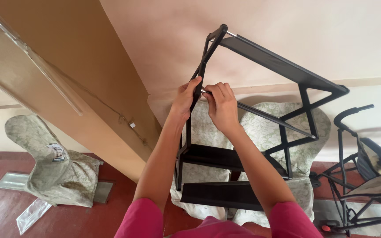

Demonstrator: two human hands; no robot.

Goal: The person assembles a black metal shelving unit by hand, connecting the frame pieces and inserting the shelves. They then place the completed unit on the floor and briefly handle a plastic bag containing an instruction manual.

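Note:
A black metal rack (283, 70) with fabric shelves and crossed side struts stands in front of me at centre. My left hand (185, 98) grips the left side frame of the rack about halfway up. My right hand (220, 105) is closed on the end of a thin silver-and-black rod (270, 118) where it meets that side frame. The rod runs right toward the far side frame. Two lower black shelves (212, 155) sit below my arms.
Behind the rack stand two chairs in pale patterned covers (263, 132). Another covered shape (54, 167) is at the left on a red floor. A black folding wheeled frame (358, 167) stands at the right. A tan wall (76, 66) juts out on the left.

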